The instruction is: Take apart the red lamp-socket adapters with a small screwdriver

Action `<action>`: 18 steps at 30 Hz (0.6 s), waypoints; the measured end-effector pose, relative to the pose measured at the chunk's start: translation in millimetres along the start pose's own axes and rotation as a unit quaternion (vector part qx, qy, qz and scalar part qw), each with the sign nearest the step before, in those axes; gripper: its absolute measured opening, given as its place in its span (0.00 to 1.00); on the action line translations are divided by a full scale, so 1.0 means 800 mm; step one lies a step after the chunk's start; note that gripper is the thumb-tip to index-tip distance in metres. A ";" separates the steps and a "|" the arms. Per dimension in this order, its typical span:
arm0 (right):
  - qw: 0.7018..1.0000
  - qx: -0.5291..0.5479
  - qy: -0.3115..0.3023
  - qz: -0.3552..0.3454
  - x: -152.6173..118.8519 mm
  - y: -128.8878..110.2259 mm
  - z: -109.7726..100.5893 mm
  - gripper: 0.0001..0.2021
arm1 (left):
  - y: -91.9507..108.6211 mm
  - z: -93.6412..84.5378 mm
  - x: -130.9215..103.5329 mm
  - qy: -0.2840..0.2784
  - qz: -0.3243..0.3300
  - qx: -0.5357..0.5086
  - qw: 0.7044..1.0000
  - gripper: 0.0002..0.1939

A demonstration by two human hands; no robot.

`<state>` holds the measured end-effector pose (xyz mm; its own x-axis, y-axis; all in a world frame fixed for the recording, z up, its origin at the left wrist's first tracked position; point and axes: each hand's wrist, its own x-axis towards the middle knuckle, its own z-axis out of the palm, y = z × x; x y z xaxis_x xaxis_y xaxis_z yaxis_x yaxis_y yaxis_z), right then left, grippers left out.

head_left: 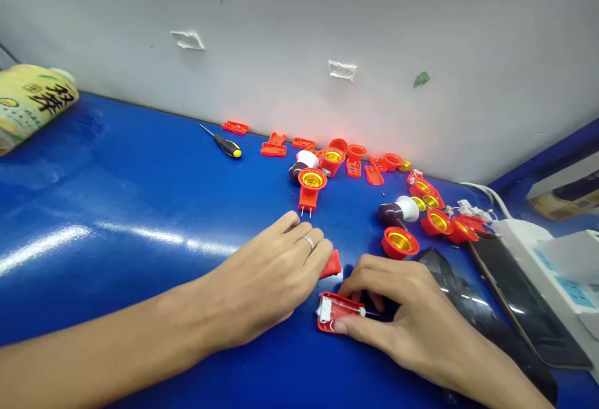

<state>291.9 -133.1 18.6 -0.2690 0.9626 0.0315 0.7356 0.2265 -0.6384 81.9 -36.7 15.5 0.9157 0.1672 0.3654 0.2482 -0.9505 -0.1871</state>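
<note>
My left hand (281,265), with a ring on one finger, is closed over a red plastic piece (331,264) whose right end shows past the fingers. Beside it, my right hand (402,309) grips a red casing half (346,313) between thumb and fingers. The casing lies open side up, with a white part (324,310) at its left end, a thin spring-like strip along it and a thin metal pin at its right. Beyond my left hand stands a red lamp socket (309,197) with a gold threaded inside and two prongs pointing toward me.
A screwdriver (228,146) lies at the back left, near a yellow bottle (35,103). Red shells and sockets (400,243) line the back and right. A phone (528,300), a black object (472,309) and a white power strip (556,278) are at the right.
</note>
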 end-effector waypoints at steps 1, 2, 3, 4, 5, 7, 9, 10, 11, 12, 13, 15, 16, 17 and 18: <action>1.000 -0.002 0.004 -0.005 0.000 0.000 0.001 0.05 | 0.000 0.000 0.000 0.004 0.001 0.000 1.000 0.17; 1.000 -0.007 0.009 -0.009 0.001 0.001 0.002 0.05 | -0.001 0.000 -0.001 0.007 0.001 -0.001 1.000 0.17; 1.000 -0.015 0.012 -0.011 0.001 0.001 0.003 0.05 | -0.002 0.000 -0.002 0.009 0.000 -0.005 1.000 0.17; 1.000 -0.022 0.015 -0.012 0.002 0.001 0.003 0.06 | -0.002 0.001 -0.003 0.008 -0.002 -0.010 1.000 0.16; 0.999 -0.027 0.015 -0.010 0.003 0.001 0.003 0.07 | -0.003 0.001 -0.004 0.003 -0.005 -0.015 1.000 0.16; 1.000 -0.028 0.010 -0.003 0.003 0.000 0.001 0.07 | -0.004 0.002 -0.005 -0.007 -0.011 -0.022 1.000 0.16; 1.000 -0.023 0.000 0.005 0.002 -0.001 -0.004 0.06 | -0.005 0.003 -0.005 -0.005 -0.011 -0.025 1.000 0.16; 1.000 -0.021 -0.006 0.005 0.001 -0.002 -0.007 0.06 | -0.005 0.004 -0.005 0.000 -0.009 -0.025 1.000 0.16; 1.000 -0.021 -0.013 0.003 -0.001 -0.002 -0.009 0.07 | -0.005 0.005 -0.005 0.005 -0.006 -0.023 1.000 0.16; 1.000 -0.024 -0.018 -0.002 -0.002 -0.003 -0.012 0.07 | -0.005 0.005 -0.004 0.008 -0.002 -0.022 1.000 0.16; 0.999 -0.029 -0.022 -0.006 -0.003 -0.003 -0.014 0.06 | -0.005 0.006 -0.004 0.008 0.001 -0.020 1.000 0.17; 0.999 -0.035 -0.027 -0.012 -0.004 -0.003 -0.015 0.06 | -0.005 0.006 -0.004 -0.001 0.004 -0.019 1.000 0.17; 0.999 -0.035 -0.029 -0.014 -0.004 -0.003 -0.015 0.06 | -0.006 0.007 -0.005 -0.006 0.002 -0.019 1.000 0.17; 0.999 -0.034 -0.030 -0.016 -0.004 -0.003 -0.015 0.06 | -0.006 0.007 -0.005 -0.007 0.002 -0.020 1.000 0.16; 0.999 -0.033 -0.031 -0.017 -0.004 -0.003 -0.015 0.06 | -0.006 0.007 -0.005 -0.008 0.001 -0.021 1.000 0.16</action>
<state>298.2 -134.7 29.4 -0.3310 0.9436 0.0032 0.7642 0.2701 -0.5856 78.8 -31.1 10.2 0.9211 0.1689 0.3509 0.2333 -0.9608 -0.1500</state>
